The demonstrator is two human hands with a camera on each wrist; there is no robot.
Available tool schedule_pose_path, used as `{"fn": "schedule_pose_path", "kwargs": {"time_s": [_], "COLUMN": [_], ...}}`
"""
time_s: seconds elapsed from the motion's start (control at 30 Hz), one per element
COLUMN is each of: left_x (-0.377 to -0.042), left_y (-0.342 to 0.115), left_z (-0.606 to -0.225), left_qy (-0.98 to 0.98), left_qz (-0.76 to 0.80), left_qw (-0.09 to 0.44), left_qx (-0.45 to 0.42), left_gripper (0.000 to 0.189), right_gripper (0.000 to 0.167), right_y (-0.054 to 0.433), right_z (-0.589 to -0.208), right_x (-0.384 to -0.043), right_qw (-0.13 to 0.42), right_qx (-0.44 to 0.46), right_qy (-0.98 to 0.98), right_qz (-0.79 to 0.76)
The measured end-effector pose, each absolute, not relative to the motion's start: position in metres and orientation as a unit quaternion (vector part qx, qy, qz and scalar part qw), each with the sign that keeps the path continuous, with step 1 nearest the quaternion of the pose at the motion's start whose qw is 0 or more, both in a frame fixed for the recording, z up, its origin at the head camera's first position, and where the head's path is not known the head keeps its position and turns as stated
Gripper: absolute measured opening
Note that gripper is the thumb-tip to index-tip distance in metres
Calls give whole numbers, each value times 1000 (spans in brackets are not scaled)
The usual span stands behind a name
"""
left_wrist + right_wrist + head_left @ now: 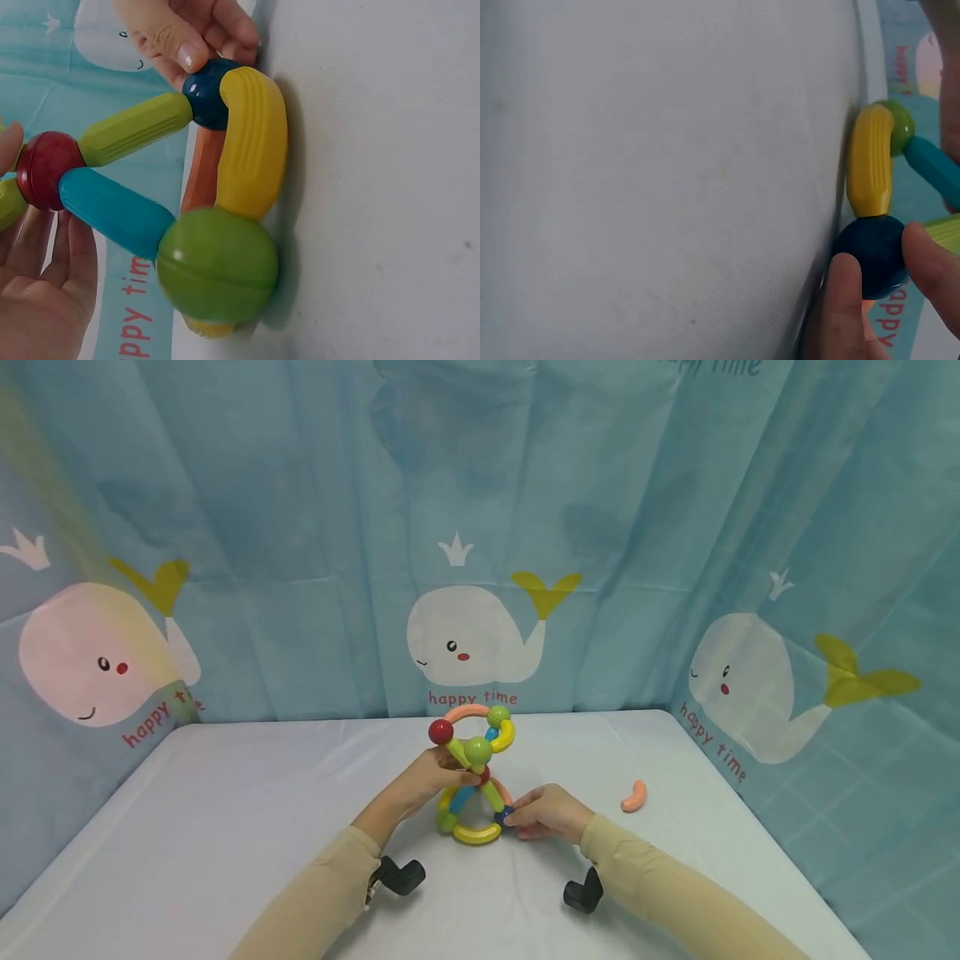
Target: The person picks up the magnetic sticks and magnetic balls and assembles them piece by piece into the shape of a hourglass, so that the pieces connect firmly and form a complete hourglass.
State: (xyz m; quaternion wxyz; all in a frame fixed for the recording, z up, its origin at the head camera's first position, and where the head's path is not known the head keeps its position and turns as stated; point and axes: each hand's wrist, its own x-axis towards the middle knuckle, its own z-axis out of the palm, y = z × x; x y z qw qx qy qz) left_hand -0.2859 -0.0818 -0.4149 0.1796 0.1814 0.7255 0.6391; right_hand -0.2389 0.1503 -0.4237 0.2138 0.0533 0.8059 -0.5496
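A toy structure of coloured magnetic sticks and balls (477, 835) stands upright on the table. Its lower ring joins yellow curved sticks (255, 142), a green ball (217, 262) and a dark blue ball (874, 259). Straight green and blue sticks rise to a central red ball (51, 171), above which sits another ring with a red ball (441, 732) and green balls. My left hand (427, 782) grips the structure around its middle, at the central red ball. Low on the right side, my right hand (553, 814) pinches the dark blue ball between thumb and finger.
A loose orange curved stick (634, 797) lies on the white table (247, 810), right of my right hand. Behind the table hangs a blue curtain (300, 543) printed with whales. Black wrist mounts (403, 877) project below both forearms.
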Motion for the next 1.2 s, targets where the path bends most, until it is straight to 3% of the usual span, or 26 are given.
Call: {"fn": "schedule_pose_path", "kwargs": {"time_s": [0.4,0.87,1.07,1.2], "left_x": [-283,-278,-279,-282], "left_y": [-86,-82,-80,-82], "left_z": [-420,-421,-420,-419], "left_qy": [725,758,774,788], "left_qz": [642,624,608,594], "left_qw": [171,133,122,114], "left_qx": [181,138,129,115], "left_gripper": [72,59,57,62], "right_gripper": [32,28,35,52], "right_y": [160,158,197,242], "right_z": [-428,-429,-409,-394], "right_x": [-259,-281,-263,-257], "right_qw": [191,159,70,64], "right_qx": [87,113,100,148], "right_qy": [795,786,806,807], "right_qz": [-569,-586,-579,-568]}}
